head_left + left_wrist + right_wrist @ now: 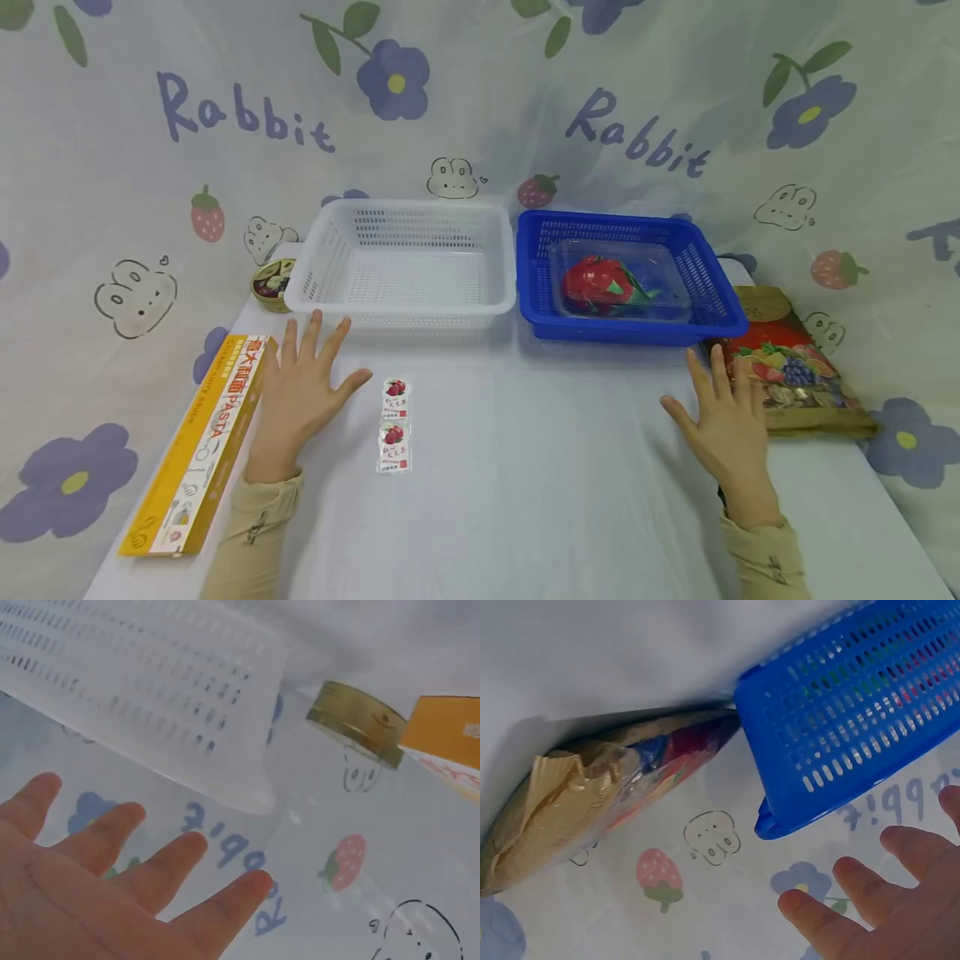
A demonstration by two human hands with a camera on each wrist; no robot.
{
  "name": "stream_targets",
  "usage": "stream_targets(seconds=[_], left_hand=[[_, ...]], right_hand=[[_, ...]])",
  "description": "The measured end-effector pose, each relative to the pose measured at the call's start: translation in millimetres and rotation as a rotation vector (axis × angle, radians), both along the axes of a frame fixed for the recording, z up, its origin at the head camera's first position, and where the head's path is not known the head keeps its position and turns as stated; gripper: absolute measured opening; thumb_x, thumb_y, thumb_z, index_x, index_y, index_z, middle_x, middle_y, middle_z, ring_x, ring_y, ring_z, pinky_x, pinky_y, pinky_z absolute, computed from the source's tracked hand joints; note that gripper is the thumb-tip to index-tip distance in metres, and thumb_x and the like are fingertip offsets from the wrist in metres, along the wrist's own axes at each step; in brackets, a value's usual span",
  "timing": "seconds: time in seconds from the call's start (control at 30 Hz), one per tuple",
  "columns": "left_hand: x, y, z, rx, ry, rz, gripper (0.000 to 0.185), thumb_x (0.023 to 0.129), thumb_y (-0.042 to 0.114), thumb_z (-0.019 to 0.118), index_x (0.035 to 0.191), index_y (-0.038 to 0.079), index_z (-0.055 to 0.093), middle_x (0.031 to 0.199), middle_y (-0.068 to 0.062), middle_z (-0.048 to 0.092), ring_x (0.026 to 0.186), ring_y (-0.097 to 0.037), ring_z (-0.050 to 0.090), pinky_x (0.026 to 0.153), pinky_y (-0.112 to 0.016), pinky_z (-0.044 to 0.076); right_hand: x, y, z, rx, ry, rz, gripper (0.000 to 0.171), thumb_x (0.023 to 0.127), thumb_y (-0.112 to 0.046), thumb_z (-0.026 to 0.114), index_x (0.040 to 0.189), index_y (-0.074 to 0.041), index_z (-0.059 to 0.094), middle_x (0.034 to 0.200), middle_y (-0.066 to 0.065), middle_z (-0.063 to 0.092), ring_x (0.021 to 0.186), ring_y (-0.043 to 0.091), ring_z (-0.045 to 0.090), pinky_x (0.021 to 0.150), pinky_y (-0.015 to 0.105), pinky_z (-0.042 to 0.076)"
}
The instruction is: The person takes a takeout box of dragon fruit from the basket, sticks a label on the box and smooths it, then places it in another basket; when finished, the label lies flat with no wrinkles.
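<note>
Two hands lie flat on the white table [525, 500], fingers spread, holding nothing; the left hand [303, 392] sits between the yellow pasta box [198, 442] and two small strawberry packets [394, 423], near the white basket [405, 262]; the right hand [727, 425] is just beside the fruit snack bag [795, 367], below the blue basket [540, 250].

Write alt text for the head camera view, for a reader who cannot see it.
Two open hands, the left hand and the right hand, rest flat on a white table. Behind them are an empty white basket and a blue basket holding a clear box with a red item. A yellow pasta box, two small strawberry packets and a fruit snack bag lie around them.
</note>
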State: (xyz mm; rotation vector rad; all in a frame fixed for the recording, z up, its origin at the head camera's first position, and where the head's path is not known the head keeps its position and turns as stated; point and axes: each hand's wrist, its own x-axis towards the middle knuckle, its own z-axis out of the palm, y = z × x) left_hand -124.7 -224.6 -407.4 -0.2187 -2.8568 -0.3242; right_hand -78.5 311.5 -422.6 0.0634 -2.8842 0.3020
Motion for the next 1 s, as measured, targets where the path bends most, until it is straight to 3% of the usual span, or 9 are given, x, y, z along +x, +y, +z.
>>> stream_targets(seconds=[0.27, 0.5, 0.73, 1.0], left_hand=[[-16.5, 19.2, 4.6, 0.022, 0.002, -0.06, 0.079, 0.089, 0.07, 0.045, 0.152, 0.023, 0.031, 0.158, -0.022, 0.025, 0.143, -0.054, 0.017, 0.107, -0.076, 0.013], [-26.7, 37.6, 6.9, 0.025, -0.04, -0.096, 0.085, 0.09, 0.071, 0.041, 0.154, 0.019, 0.025, 0.158, -0.021, 0.025, 0.144, -0.053, 0.017, 0.11, -0.073, 0.011], [-36.4, 62.6, 12.4, 0.024, -0.101, -0.138, 0.083, 0.09, 0.068, 0.045, 0.156, 0.022, 0.02, 0.161, -0.018, 0.019, 0.146, -0.049, 0.013, 0.113, -0.071, 0.01], [-45.5, 91.3, 17.1, 0.04, -0.132, -0.193, 0.081, 0.091, 0.066, 0.046, 0.156, 0.025, 0.019, 0.163, -0.013, 0.018, 0.148, -0.044, 0.013, 0.115, -0.068, 0.009]], right_hand=[[-11.3, -4.5, -0.8, -0.002, -0.002, 0.009, 0.076, 0.096, -0.06, 0.041, 0.157, -0.025, 0.011, 0.162, 0.019, 0.007, 0.149, 0.046, 0.002, 0.114, 0.069, 0.005], [-19.2, -13.0, -1.2, -0.023, -0.028, 0.016, 0.08, 0.096, -0.061, 0.041, 0.157, -0.02, 0.01, 0.162, 0.02, 0.007, 0.147, 0.048, 0.006, 0.111, 0.072, 0.011], [-27.3, -20.9, -3.4, -0.073, -0.032, 0.015, 0.078, 0.097, -0.061, 0.039, 0.157, -0.02, 0.01, 0.163, 0.019, 0.005, 0.147, 0.048, 0.009, 0.11, 0.072, 0.014], [-35.8, -33.1, -5.7, -0.149, -0.027, 0.044, 0.075, 0.099, -0.055, 0.041, 0.156, -0.014, 0.015, 0.161, 0.024, 0.01, 0.137, 0.059, 0.024, 0.108, 0.07, 0.022]])
